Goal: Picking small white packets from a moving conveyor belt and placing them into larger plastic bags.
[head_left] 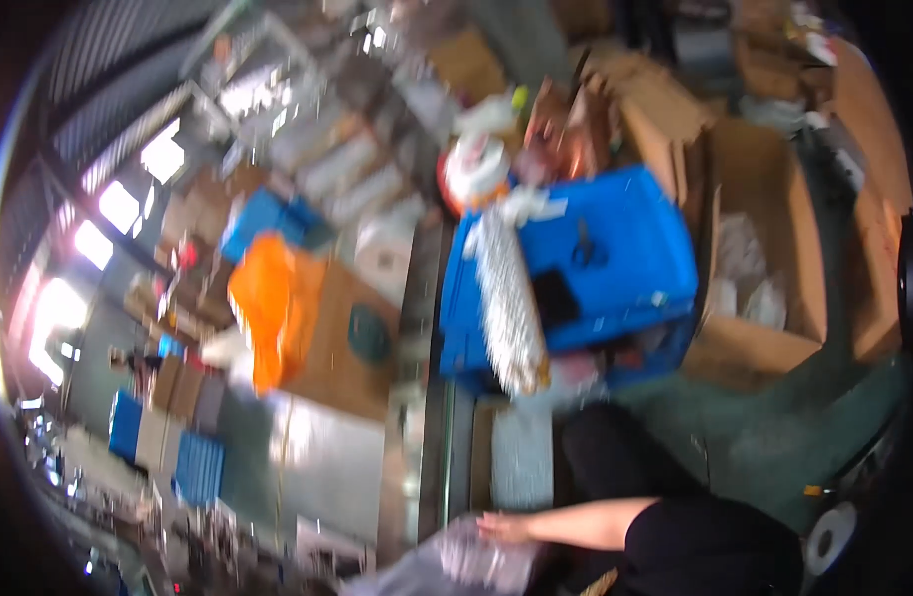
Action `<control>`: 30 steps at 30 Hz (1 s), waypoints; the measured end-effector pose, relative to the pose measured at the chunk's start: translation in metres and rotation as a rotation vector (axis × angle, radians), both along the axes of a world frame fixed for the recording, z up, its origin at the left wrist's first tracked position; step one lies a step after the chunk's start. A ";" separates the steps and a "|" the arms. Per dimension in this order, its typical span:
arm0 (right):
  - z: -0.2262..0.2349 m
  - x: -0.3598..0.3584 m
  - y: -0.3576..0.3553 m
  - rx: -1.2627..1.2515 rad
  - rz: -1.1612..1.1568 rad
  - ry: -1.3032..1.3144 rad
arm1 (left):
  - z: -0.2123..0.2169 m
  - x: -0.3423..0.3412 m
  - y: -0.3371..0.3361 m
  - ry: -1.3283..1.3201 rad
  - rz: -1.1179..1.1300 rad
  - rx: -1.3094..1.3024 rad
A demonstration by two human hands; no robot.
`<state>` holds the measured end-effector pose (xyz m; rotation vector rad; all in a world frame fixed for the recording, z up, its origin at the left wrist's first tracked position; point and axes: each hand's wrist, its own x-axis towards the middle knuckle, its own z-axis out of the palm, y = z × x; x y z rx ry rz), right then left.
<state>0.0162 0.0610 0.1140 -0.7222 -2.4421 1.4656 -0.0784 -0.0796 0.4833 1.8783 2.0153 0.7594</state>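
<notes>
My right hand (506, 528) reaches in from the lower right, its bare forearm coming out of a black sleeve. Its fingers look stretched out flat over a clear plastic bag (471, 558) at the bottom edge; motion blur softens them. What the bag contains is unclear. My left hand is out of sight. Farther off stands a blue plastic crate (615, 223) with a long silvery, bubble-textured wrapped bundle (506, 298) across it. On the blue surface lie black scissors (586, 246) and a flat black object (556, 296).
Beside the blue crate, an open cardboard box (764, 343) holds crumpled clear plastic. An orange bag (273, 308) lies on a large carton (347, 338) at the left. A white roll (831, 536) is at the lower right. A grey metal edge (437, 397) runs between carton and crate.
</notes>
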 end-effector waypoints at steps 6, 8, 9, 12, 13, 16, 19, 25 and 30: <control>0.033 0.037 0.004 -0.415 -0.718 0.175 | -0.021 -0.018 0.048 -0.297 0.072 -0.335; 0.039 0.051 0.014 -0.415 -0.778 0.130 | -0.033 -0.016 0.075 -0.223 -0.033 -0.319; 0.041 0.059 0.015 -0.425 -0.809 0.106 | -0.040 -0.017 0.090 -0.226 -0.071 -0.311; 0.046 0.083 0.014 -0.474 -0.894 0.027 | -0.081 -0.031 0.137 -0.225 -0.114 -0.339; 0.048 0.090 0.013 -0.497 -0.916 0.002 | -0.108 -0.040 0.154 -0.105 -0.321 -0.028; 0.051 0.105 0.015 -0.569 -0.957 -0.076 | -0.181 -0.066 0.211 -0.014 -0.394 -0.031; 0.115 0.140 0.003 -0.472 -0.843 0.086 | -0.196 -0.042 0.231 0.051 -0.201 -0.453; 0.166 0.201 -0.015 0.236 -0.699 0.138 | -0.284 -0.029 0.256 0.611 -0.650 -0.291; 0.146 0.245 0.001 0.949 -0.703 0.054 | -0.364 0.011 0.300 0.673 -0.991 -0.127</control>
